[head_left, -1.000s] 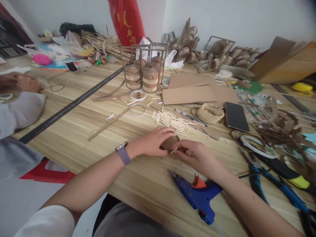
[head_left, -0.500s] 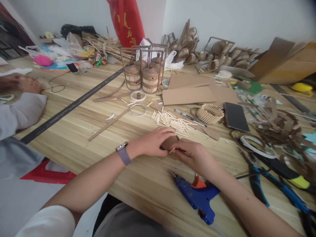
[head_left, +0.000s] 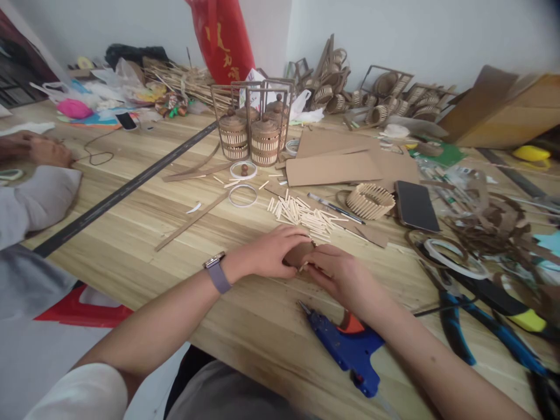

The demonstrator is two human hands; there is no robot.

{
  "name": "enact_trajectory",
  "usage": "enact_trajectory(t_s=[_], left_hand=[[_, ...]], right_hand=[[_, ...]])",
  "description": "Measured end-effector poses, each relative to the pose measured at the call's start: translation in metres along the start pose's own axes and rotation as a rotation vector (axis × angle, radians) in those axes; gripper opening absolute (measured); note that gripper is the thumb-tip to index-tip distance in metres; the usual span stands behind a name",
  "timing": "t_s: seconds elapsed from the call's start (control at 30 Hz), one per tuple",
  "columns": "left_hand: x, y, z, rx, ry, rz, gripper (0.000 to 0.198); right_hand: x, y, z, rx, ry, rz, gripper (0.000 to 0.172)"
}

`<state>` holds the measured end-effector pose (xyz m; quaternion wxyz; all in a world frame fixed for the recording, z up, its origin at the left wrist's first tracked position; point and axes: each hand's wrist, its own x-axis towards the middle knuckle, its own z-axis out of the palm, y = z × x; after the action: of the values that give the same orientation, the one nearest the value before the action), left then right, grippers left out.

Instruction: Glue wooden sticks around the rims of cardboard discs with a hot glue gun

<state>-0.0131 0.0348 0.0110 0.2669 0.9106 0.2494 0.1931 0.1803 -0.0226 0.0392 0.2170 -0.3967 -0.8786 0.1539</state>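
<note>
My left hand [head_left: 275, 249] is closed around a small brown cardboard piece [head_left: 298, 254] with a curved edge, low over the table. At the near side of that piece, my right hand [head_left: 343, 269] pinches a short wooden stick [head_left: 303, 267] against its edge. The fingers hide much of the piece. Just beyond my hands lies a loose pile of short wooden sticks [head_left: 301, 214]. A blue glue gun [head_left: 339, 345] with an orange trigger rests on the table beneath my right forearm. Behind the pile is a ring of sticks [head_left: 370, 201].
Several lidded stick baskets [head_left: 264, 140] in frames stand at the back. Cardboard sheets [head_left: 332, 169], a pen [head_left: 336, 208] and a dark phone-like slab [head_left: 417, 206] lie ahead. Pliers [head_left: 457, 326] are at right. Another person's hands [head_left: 50, 149] are at far left.
My right fingers have shifted slightly inward against the cardboard edge. My left hand keeps its hold; the whole view has drifted very slightly.
</note>
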Motion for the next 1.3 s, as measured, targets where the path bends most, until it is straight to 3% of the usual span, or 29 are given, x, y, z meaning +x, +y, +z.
enact_trajectory(t_s=[0.37,0.67,0.9,1.1,1.2,1.3], left_hand=[[0.000,0.000,-0.001,-0.005,-0.010,0.004,0.065],[0.001,-0.003,0.001,-0.027,0.009,-0.010,0.071],[0.000,-0.002,0.000,-0.022,-0.014,-0.016,0.071],[-0.001,0.001,-0.002,-0.012,-0.040,-0.023,0.069],[-0.002,0.004,-0.001,0.021,-0.055,-0.065,0.072],[-0.003,0.005,0.001,0.056,-0.056,-0.109,0.075]], right_hand=[[0.000,0.001,0.002,-0.046,-0.004,-0.027,0.020],[0.000,-0.001,-0.003,-0.003,-0.085,0.076,0.018],[-0.001,-0.001,-0.005,-0.093,-0.131,0.059,0.019],[-0.003,-0.003,-0.031,-0.172,-0.133,0.076,0.026],[-0.012,-0.008,-0.051,-0.087,-0.260,0.002,0.026],[-0.035,-0.012,-0.059,-0.010,-0.373,-0.087,0.039]])
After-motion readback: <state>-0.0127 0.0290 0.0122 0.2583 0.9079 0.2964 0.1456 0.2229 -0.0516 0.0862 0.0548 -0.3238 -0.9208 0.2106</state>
